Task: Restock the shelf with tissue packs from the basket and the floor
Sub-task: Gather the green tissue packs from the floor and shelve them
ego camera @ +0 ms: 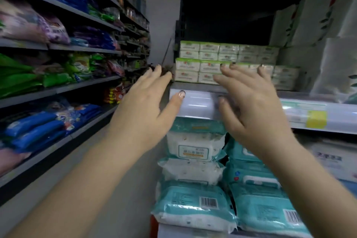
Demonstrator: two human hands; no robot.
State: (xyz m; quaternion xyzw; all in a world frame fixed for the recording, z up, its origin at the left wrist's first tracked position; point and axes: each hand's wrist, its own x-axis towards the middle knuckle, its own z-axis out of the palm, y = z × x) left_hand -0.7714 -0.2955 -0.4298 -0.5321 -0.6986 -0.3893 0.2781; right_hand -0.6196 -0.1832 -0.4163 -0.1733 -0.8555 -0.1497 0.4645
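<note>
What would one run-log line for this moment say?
left hand: open, empty | right hand: open, empty | both raised toward green-topped tissue packs on shelf | wipe packs below

The light was dim — the top was black, glare lay on the shelf edge [199,102], and the borders were blurred and curved.

I can make out very little print here. The white wipes pack [193,147] below the shelf edge carries a framed label with Chinese characters, too blurred for me to read. The teal pack [195,205] beneath shows a barcode, digits illegible. A yellow price tag [316,119] reads blank to me
</note>
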